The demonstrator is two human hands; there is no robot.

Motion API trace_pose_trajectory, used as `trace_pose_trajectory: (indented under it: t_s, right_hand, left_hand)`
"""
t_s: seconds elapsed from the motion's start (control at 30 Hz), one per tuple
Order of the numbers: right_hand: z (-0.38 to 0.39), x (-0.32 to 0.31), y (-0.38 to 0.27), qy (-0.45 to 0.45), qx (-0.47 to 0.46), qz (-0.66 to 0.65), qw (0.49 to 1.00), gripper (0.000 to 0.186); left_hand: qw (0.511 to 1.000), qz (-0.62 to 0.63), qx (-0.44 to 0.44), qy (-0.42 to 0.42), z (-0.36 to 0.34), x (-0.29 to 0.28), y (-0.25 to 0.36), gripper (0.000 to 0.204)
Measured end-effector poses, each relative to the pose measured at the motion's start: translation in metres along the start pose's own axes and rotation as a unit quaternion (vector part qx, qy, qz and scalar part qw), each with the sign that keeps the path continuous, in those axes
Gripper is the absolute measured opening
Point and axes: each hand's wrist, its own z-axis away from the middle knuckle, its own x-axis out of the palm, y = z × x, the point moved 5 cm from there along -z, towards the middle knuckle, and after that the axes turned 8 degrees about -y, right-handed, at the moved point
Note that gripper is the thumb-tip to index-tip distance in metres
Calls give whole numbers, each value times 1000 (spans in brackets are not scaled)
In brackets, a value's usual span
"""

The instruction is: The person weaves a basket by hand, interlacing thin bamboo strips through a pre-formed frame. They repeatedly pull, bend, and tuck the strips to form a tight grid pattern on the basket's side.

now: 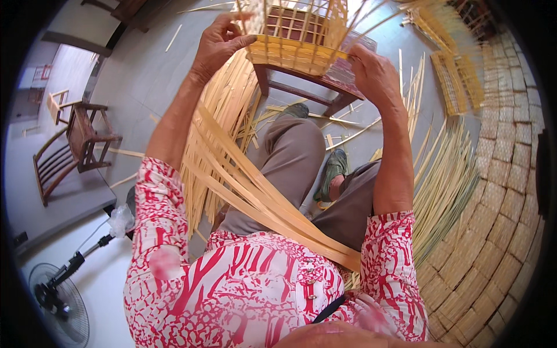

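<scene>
A partly woven bamboo basket [299, 57] with open latticed sides and loose upright strips is held up in front of me, over a dark red wooden stool [345, 81]. My left hand [219, 49] pinches its near left corner, thumb along the yellow band at the edge. At the near right corner, my right hand [376, 74] has its fingers closed on the other end of that band. Its fingertips are partly hidden. Several long, pale bamboo strips [249, 188] lie slanting across my lap, touched by neither hand.
Split bamboo strips [200, 168] cover the floor left of my legs; greener ones [447, 180] lie to the right. Woven yellow pieces [458, 84] are at upper right, beside rows of stacked woven work [502, 214]. A wooden chair [90, 136] and a fan [58, 301] stand left.
</scene>
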Motion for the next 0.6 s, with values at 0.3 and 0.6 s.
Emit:
trace_pose_trajectory:
  t_s: [0.3,0.6]
  right_hand:
    - [7,7,-19,-68,-9,-138,988,21]
    - [10,12,-17,-37,-27,-127,991,20]
  left_hand:
    - [987,35,-73,137,48,30,-41,44]
    - [922,-312,152,173,56,63,34,29]
